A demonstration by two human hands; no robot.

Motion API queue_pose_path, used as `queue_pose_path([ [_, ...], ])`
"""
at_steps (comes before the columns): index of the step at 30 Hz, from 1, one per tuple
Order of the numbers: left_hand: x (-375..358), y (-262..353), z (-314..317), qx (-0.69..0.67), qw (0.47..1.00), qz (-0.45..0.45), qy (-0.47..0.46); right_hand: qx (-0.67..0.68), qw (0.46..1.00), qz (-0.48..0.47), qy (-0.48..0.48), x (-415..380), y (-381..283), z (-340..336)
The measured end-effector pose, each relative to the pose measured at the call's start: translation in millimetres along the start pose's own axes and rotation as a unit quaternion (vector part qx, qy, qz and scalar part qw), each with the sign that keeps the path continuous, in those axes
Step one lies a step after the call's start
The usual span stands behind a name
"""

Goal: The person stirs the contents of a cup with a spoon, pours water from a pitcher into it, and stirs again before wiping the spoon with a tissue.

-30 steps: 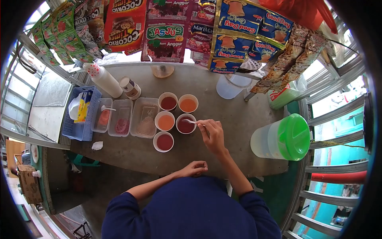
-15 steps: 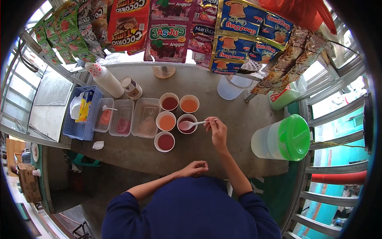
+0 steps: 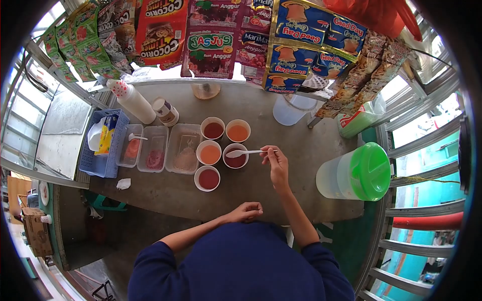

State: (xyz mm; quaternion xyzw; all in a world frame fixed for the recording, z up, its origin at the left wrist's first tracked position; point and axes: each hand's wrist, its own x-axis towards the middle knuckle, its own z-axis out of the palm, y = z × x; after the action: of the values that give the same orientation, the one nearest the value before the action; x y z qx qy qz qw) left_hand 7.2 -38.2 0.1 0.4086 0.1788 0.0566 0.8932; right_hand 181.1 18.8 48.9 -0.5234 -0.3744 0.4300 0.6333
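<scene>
My right hand (image 3: 274,165) pinches the handle end of a white spoon (image 3: 248,151), whose bowl lies over a paper cup of dark red drink (image 3: 236,159). Left of that cup stands one with orange drink (image 3: 209,154). Behind them are a dark red cup (image 3: 213,130) and another orange cup (image 3: 238,132); a further red cup (image 3: 207,179) is at the front. My left hand (image 3: 244,212) rests near the table's front edge by my body, fingers curled, and holds nothing visible.
Three clear tubs with powder (image 3: 184,150) and a blue basket (image 3: 99,150) stand left. Stacked cups (image 3: 165,111) are behind. A green-lidded water container (image 3: 354,173) stands right, a clear pitcher (image 3: 288,111) at the back. Sachets (image 3: 211,47) hang above.
The spoon has tilted and its bowl has shifted slightly left and up over the dark red cup. My right hand has moved a little to the right. My left hand is unmoved.
</scene>
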Motion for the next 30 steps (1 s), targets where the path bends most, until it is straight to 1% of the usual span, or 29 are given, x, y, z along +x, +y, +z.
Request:
queue_pose_path([
  [1, -0.1, 0.1, -0.1, 0.006, 1.000, 0.000, 0.001, 0.000, 1.000, 0.000, 0.000, -1.4, -3.9, 1.1],
  [3, 0.2, 0.2, 0.0, 0.011, 1.000, 0.000, 0.003, -0.106, 0.992, -0.022, -0.066, -5.2, -14.9, 3.1],
  [4, 0.3, -0.3, 0.2, 0.011, 1.000, -0.001, 0.005, -0.107, 0.992, -0.022, -0.066, -7.7, -20.2, 5.0],
  [6, 0.5, -0.6, -0.1, 0.011, 1.000, -0.001, 0.007, -0.159, 0.978, -0.068, -0.116, -11.5, -29.3, 9.5],
  [7, 0.3, -0.2, 0.4, 0.007, 1.000, -0.001, 0.004, -0.160, 0.978, -0.069, -0.115, -12.1, -31.7, 9.3],
  [8, 0.3, 0.1, 1.0, 0.004, 1.000, 0.000, 0.002, -0.250, 0.952, -0.120, -0.133, -12.5, -33.4, 8.7],
  [9, 0.2, 0.5, 1.2, 0.004, 1.000, 0.000, 0.002, -0.337, 0.914, -0.170, -0.150, -12.7, -35.1, 8.8],
  [13, -0.6, 0.8, 0.8, 0.004, 1.000, -0.002, 0.001, -0.322, 0.918, -0.188, -0.138, -16.0, -41.0, 15.4],
  [15, 0.4, -2.3, -1.1, 0.001, 1.000, -0.005, 0.001, -0.331, 0.907, -0.227, -0.130, -16.6, -44.0, 16.3],
  [16, 1.7, -4.7, -1.9, 0.001, 1.000, 0.008, 0.002, -0.331, 0.906, -0.227, -0.131, -17.6, -47.4, 16.2],
  [19, 3.1, -9.8, -2.8, 0.006, 1.000, 0.029, 0.009, -0.351, 0.904, -0.216, -0.114, -23.7, -52.7, 13.6],
  [21, 2.2, -10.0, -1.8, 0.011, 0.999, 0.036, 0.013, -0.294, 0.937, -0.177, -0.064, -27.7, -48.7, 10.4],
  [23, -3.4, 1.9, 3.1, 0.015, 1.000, 0.006, 0.020, -0.301, 0.936, -0.167, -0.071, -30.2, -50.0, 5.2],
  [24, -4.4, 1.5, 3.7, 0.013, 1.000, 0.007, 0.019, -0.306, 0.936, -0.156, -0.077, -32.4, -51.1, 3.4],
  [25, -6.0, 1.7, 5.4, 0.070, 0.996, 0.044, 0.042, -0.308, 0.936, -0.154, -0.078, -35.3, -52.6, 2.9],
  [26, -8.4, 2.3, 6.2, 0.126, 0.986, 0.082, 0.066, -0.313, 0.930, -0.182, -0.062, -37.6, -54.3, 3.2],
  [27, -14.3, 3.2, 4.5, 0.121, 0.987, 0.082, 0.069, -0.316, 0.924, -0.208, -0.048, -40.7, -55.0, 4.5],
  [29, -36.5, 23.3, 4.8, 0.169, 0.975, 0.097, 0.107, -0.326, 0.924, -0.191, -0.055, -45.6, -48.5, 5.1],
  [30, -50.9, 36.8, 6.5, 0.147, 0.978, 0.074, 0.126, -0.335, 0.923, -0.180, -0.056, -46.5, -47.8, 5.2],
])
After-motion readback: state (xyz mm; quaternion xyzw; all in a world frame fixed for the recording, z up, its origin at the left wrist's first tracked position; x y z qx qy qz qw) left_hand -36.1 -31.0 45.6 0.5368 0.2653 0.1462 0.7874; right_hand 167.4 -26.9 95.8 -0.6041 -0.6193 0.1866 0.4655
